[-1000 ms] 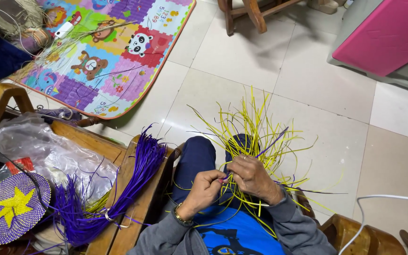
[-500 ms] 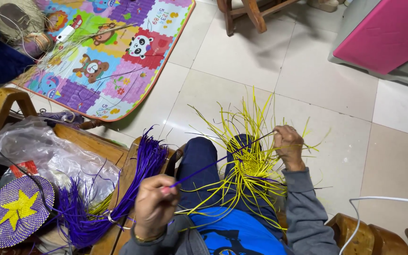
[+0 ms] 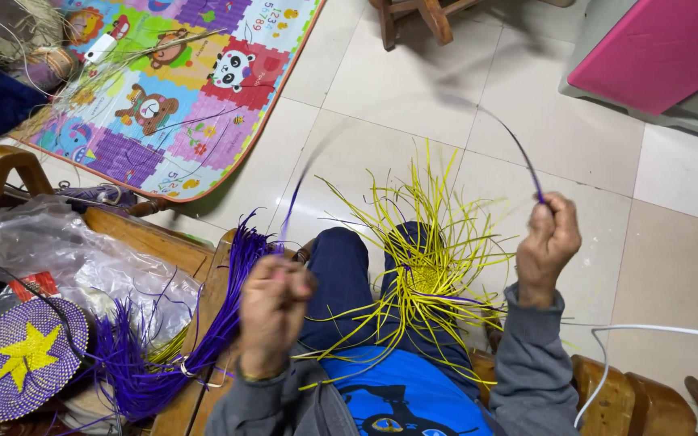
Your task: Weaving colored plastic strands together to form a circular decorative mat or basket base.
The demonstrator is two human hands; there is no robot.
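Both hands were pinched shut on one purple strand [image 3: 494, 121], left hand [image 3: 272, 311] and right hand [image 3: 549, 238] spread wide above the yellow woven piece [image 3: 426, 278], probably to pull it taut.

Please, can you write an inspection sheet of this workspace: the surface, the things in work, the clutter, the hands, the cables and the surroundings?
Surface: pale tiled floor; wooden bench at left.
Work things: yellow woven piece on the lap, strands radiating; purple strand arcing overhead.
Clutter: purple strand bundle; plastic bag; purple disc with yellow star.
Hands: left hand and right hand both raised, each pinching the strand.
Cables: white cable at right.
Surroundings: colourful play mat; pink box; wooden stool.
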